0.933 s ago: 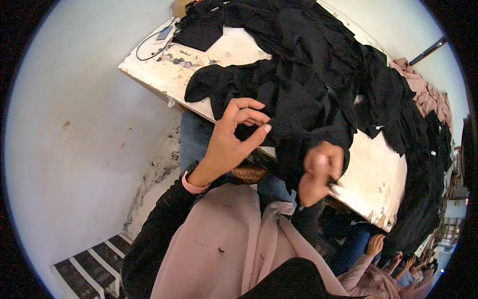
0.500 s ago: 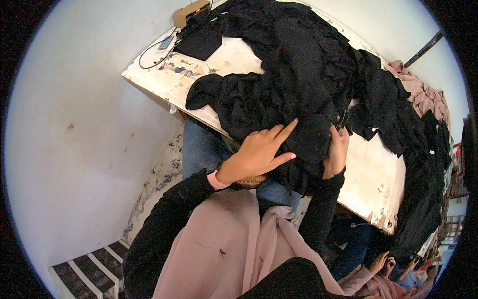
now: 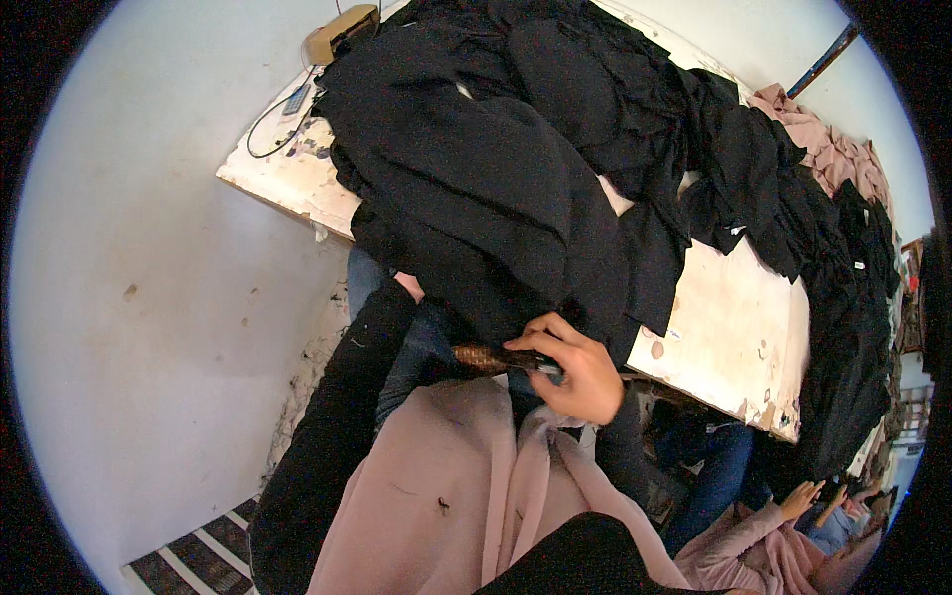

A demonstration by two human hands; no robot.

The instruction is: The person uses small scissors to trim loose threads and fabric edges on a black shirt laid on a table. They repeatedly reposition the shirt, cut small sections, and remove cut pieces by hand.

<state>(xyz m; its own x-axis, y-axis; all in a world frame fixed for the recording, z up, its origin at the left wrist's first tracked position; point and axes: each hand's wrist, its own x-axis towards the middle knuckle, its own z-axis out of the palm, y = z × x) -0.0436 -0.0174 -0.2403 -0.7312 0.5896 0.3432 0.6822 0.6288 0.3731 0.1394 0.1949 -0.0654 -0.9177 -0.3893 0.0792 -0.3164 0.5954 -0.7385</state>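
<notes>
A large black garment (image 3: 466, 169) drapes over the table and hangs off its near edge toward my lap. My left hand (image 3: 409, 286) is under the cloth; only the wrist shows at its near left edge, so the fingers are hidden. My right hand (image 3: 580, 377) is closed around small black thread snips (image 3: 540, 363), close to the lower hem of the garment and above my lap. The hand is slightly blurred, and its fingertips are beside the cloth edge.
More black garments (image 3: 773, 188) cover the white table (image 3: 739, 337) to the right, with pink cloth (image 3: 818, 134) behind them. A tan box-shaped device (image 3: 342, 35) and a corded small keypad (image 3: 295, 99) lie at the far left. Another person's hand (image 3: 799, 499) shows at lower right.
The black garment has been spread leftward over the table, covering the bare patch there. My left hand has gone under it. My right hand has moved left and nearer me with the snips.
</notes>
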